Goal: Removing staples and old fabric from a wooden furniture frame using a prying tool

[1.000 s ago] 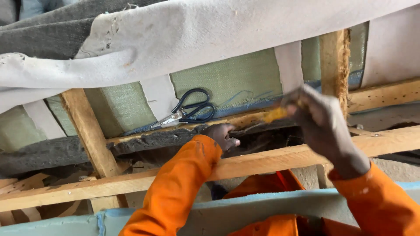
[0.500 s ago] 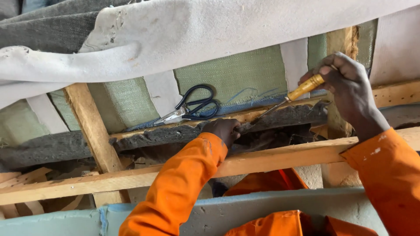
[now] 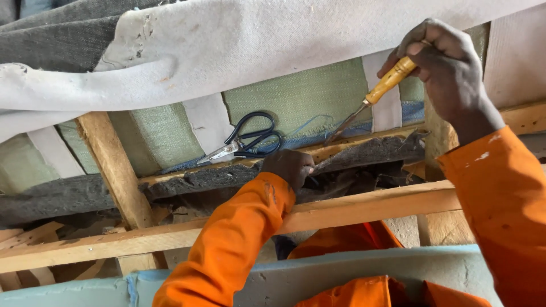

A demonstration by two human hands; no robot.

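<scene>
R hand [image 3: 449, 68] is up at top right, fingers curled tight round the yellow handle of a screwdriver [image 3: 375, 96]. Shaft slants down and to the left; tip sits at the top edge of the dark grey felt padding [image 3: 369, 153], right where it meets the thin wood rail [image 3: 335, 149] w/ the blue fabric edge just above. Can't tell if the tip is under a staple, too small to see.

L hand [image 3: 289, 166] is lower, centre of view, fingers bent down and closed on the front edge of that same felt strip, gripping or pinching it; fingertips are hidden in the dark gap below, so exact hold not clear. Both arms in orange sleeves; the L forearm crosses over the long front wood rail [image 3: 392, 204].

Black-handled scissors [image 3: 242, 142] lie on the green woven fabric [image 3: 296, 102] just above the felt, blades pointing left, shut. They're near the L hand but not touching it, well apart from the R hand.

White webbing straps [image 3: 207, 122] run up over the green fabric; one is behind the scissors, another behind the screwdriver. Big sheet of whitish cloth [image 3: 227, 51] w/ a ragged edge hangs across the top, grey cloth above it at the top left. Slanted wood upright [image 3: 111, 165] at left joins the front rail. Pale blue foam [image 3: 341, 278] along the bottom edge, w/ more orange cloth in front of it.
</scene>
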